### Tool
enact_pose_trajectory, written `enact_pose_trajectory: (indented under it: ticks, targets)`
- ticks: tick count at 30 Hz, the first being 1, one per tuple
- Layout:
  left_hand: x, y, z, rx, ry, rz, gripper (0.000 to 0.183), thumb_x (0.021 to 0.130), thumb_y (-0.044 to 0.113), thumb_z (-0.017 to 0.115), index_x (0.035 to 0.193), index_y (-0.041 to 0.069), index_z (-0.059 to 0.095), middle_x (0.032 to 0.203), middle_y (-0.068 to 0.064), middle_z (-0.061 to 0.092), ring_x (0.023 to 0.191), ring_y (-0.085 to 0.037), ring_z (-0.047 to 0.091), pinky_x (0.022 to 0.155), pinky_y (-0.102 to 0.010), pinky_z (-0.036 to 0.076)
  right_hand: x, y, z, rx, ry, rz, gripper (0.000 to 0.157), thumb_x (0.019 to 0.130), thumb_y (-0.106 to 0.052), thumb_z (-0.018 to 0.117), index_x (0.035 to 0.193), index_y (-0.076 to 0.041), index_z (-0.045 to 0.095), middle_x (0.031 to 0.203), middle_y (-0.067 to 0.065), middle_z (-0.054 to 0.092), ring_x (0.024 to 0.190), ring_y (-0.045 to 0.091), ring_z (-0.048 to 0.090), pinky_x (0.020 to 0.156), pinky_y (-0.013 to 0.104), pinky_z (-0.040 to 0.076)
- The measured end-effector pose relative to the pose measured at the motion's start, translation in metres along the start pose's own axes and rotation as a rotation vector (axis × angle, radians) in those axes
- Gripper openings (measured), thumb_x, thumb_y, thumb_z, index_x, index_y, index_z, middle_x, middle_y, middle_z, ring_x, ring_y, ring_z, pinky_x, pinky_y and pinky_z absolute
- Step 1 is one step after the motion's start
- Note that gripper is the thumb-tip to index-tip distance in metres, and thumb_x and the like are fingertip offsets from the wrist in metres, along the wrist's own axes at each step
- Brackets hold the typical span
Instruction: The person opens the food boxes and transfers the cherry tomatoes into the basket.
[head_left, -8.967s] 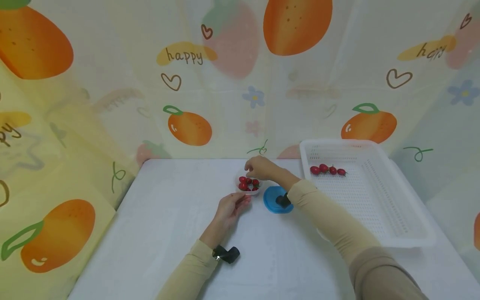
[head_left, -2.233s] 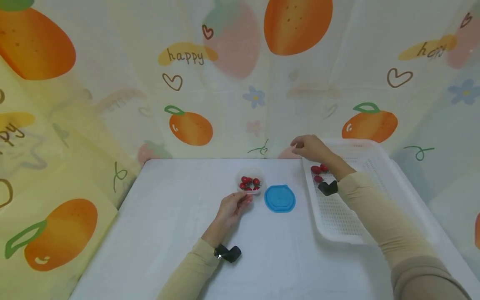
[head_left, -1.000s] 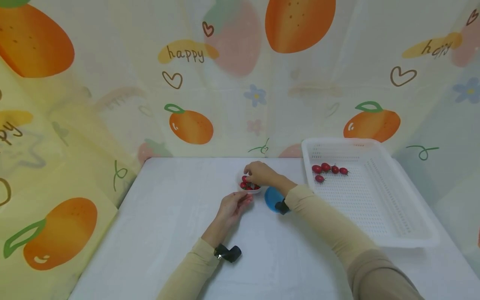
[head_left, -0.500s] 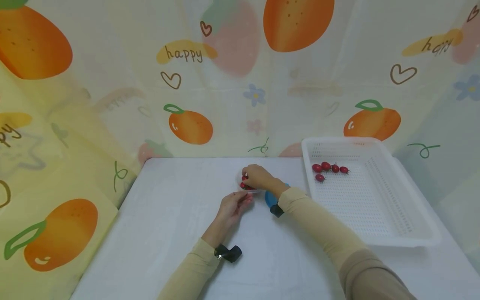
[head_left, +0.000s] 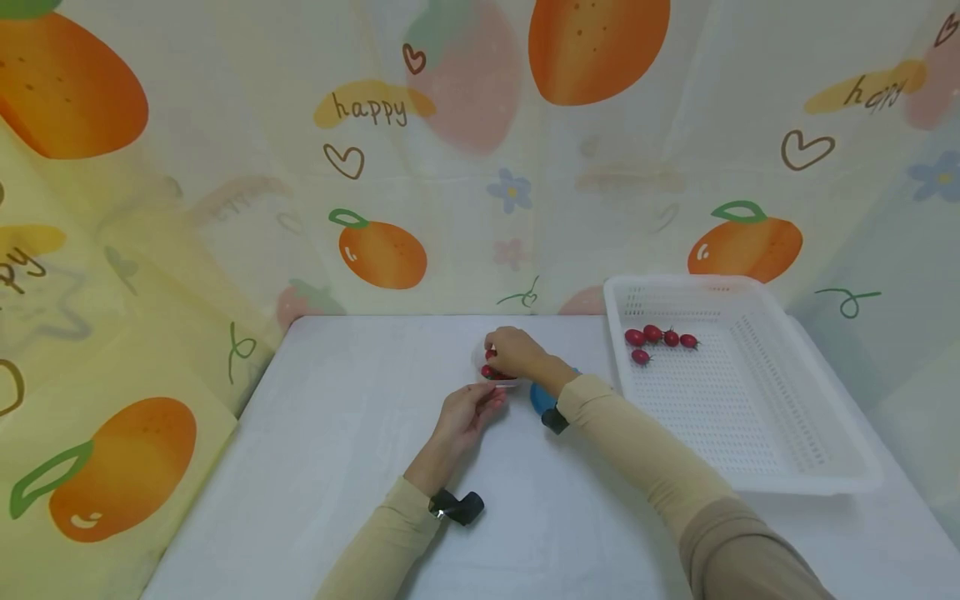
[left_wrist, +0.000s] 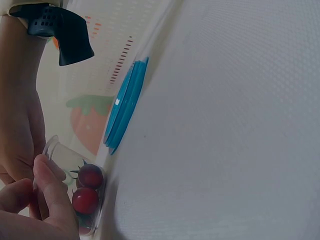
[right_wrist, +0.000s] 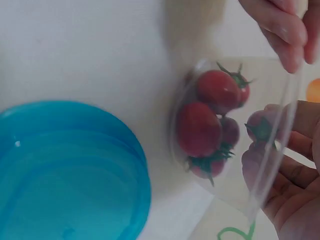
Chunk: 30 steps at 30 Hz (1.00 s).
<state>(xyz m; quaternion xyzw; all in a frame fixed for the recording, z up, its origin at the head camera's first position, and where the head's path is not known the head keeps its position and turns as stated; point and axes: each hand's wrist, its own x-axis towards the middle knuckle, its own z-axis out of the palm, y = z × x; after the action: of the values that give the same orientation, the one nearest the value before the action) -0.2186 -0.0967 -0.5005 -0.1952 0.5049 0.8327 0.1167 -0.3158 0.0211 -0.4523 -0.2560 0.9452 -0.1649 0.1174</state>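
Observation:
My left hand [head_left: 459, 417] pinches the near rim of a small clear plastic container [right_wrist: 240, 200] on the white table. Inside it lie several red cherry tomatoes [right_wrist: 199, 130] with green stems. My right hand [head_left: 516, 352] reaches into the container from above, fingers curled. In the right wrist view, its fingers hold one cherry tomato [right_wrist: 258, 125] within the container, above the others. A blue lid [left_wrist: 125, 107] lies beside the container, partly under my right forearm in the head view.
A white perforated basket [head_left: 757, 400] stands at the table's right side. Several cherry tomatoes [head_left: 652, 334] lie at its far left corner, most in a row, one nearer. A patterned cloth [head_left: 450, 192] hangs behind the table.
My right hand has moved left from the basket back to the container and its fingers have gone down inside. The basket holds one more cherry tomato than nine seconds ago. My left hand stays put.

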Motion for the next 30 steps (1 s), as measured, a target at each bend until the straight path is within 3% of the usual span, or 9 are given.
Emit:
enact_pose_trajectory:
  ticks: [7,18,30]
  targets:
    - [0.000,-0.002,0.001,0.000,0.008,-0.002,0.017,0.096,0.008,0.057,0.110,-0.003,0.060,0.086,-0.004,0.073,0.081,-0.011,0.071,0.077,-0.020,0.059,-0.003,0.002,-0.014,0.044,-0.014,-0.009,0.031,0.091,-0.015,0.066,0.120,-0.005,0.065,0.109,0.010,0.065,0.097,0.021,0.059,0.090,0.033,0.054]
    - [0.000,0.002,0.000,0.021,0.011,-0.030,0.024,0.097,0.014,0.059,0.116,-0.001,0.061,0.098,-0.008,0.073,0.089,-0.013,0.070,0.078,-0.019,0.058,-0.021,0.018,-0.050,0.095,0.082,-0.118,0.026,0.092,-0.012,0.064,0.115,-0.001,0.067,0.110,0.015,0.070,0.102,0.027,0.066,0.090,0.036,0.058]
    - [-0.001,0.001,0.000,0.023,0.012,-0.026,0.027,0.096,0.014,0.059,0.118,-0.001,0.060,0.101,-0.009,0.072,0.091,-0.013,0.070,0.079,-0.019,0.058,-0.047,0.041,-0.084,0.135,0.181,-0.077,0.033,0.091,-0.015,0.067,0.121,-0.002,0.064,0.110,0.016,0.069,0.101,0.029,0.065,0.085,0.038,0.059]
